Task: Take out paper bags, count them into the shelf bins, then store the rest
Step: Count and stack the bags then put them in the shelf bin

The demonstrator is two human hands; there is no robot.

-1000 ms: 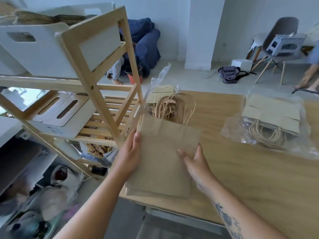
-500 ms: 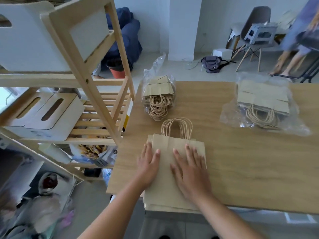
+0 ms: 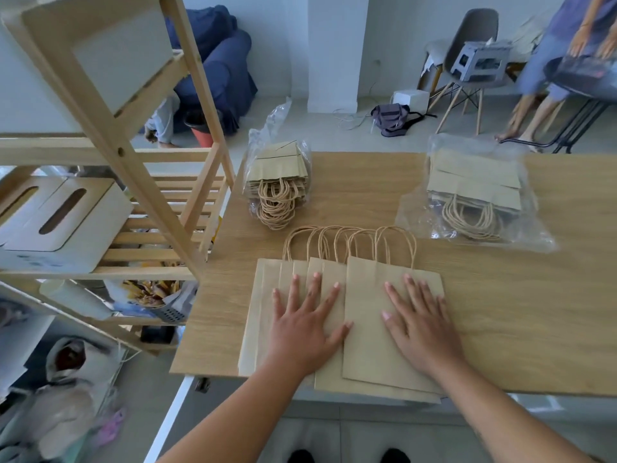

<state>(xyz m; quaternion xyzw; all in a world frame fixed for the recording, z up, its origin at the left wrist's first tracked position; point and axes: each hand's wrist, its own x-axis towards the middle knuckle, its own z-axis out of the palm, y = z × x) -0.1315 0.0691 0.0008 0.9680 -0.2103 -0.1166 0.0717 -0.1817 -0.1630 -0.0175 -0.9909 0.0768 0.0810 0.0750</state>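
- A wooden table [image 3: 500,312] stands in a pale room beside a slatted wooden shelf [image 3: 140,202] holding white bins [image 3: 63,222]; a grey chair [image 3: 467,55] stands well behind
- Loose paper bags [image 3: 367,345] lie fanned flat at the table's near edge, overlapping, twine handles pointing away
- The left hand [image 3: 303,325] presses flat on the left bags, fingers spread straight; the right hand [image 3: 420,329] lies flat on the topmost bag, fingers straight
- Two plastic-wrapped packs of bags lie farther back: left pack [image 3: 277,182], right pack [image 3: 474,192]
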